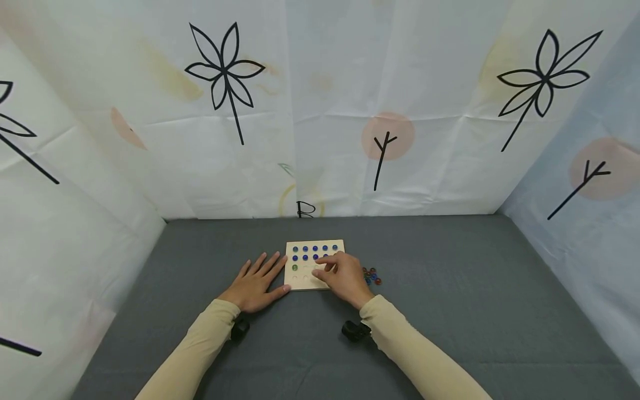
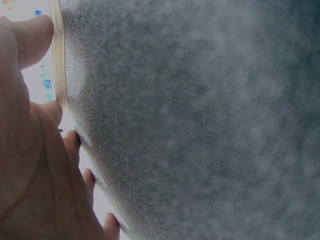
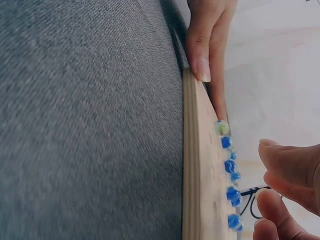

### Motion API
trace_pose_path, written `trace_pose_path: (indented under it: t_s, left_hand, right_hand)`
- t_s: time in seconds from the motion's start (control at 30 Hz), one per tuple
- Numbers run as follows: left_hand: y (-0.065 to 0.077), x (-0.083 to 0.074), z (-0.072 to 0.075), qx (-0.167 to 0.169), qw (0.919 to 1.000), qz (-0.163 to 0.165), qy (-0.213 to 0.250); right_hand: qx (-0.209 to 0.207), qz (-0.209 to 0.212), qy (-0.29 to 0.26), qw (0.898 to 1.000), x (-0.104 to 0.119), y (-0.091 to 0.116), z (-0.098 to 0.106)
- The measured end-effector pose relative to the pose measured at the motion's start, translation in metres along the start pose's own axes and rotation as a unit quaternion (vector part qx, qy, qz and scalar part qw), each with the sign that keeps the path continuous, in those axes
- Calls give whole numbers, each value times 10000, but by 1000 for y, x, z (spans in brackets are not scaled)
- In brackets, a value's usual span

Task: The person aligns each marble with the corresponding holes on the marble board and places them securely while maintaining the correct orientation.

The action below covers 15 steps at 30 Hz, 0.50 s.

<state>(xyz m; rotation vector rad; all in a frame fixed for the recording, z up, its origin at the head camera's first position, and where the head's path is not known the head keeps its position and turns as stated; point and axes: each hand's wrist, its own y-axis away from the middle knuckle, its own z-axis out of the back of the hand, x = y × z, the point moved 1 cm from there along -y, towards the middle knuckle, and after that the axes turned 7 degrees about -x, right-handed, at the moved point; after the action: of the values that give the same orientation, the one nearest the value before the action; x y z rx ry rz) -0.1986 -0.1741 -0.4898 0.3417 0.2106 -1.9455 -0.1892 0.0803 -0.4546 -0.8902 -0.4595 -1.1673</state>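
A square wooden board (image 1: 303, 283) with rows of round hollows lies flat on the grey cloth. Blue glass marbles (image 1: 305, 258) fill its two far rows, partly hidden by the right hand. One greenish marble (image 1: 295, 268) sits at the left of the third row. My left hand (image 1: 257, 286) is spread on the cloth, thumb at the board's near left corner and index fingertip at its left edge. Over the board's right side hovers my right hand (image 1: 345, 276), thumb and index finger bent toward each other with a gap; nothing shows between them in the right wrist view.
Several loose marbles (image 1: 372, 276), red-brown and blue, lie on the grey cloth (image 1: 475, 300) just right of the board, beside the right hand. A printed white curtain (image 1: 330, 166) stands behind and at both sides of the table.
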Motion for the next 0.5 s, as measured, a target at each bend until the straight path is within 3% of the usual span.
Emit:
trace_pose_path:
  t_s: [0.5]
  left_hand:
    - [1, 2, -1, -71, 10000, -56, -28]
  right_hand:
    - [-146, -103, -345, 9992, -16, 7, 34]
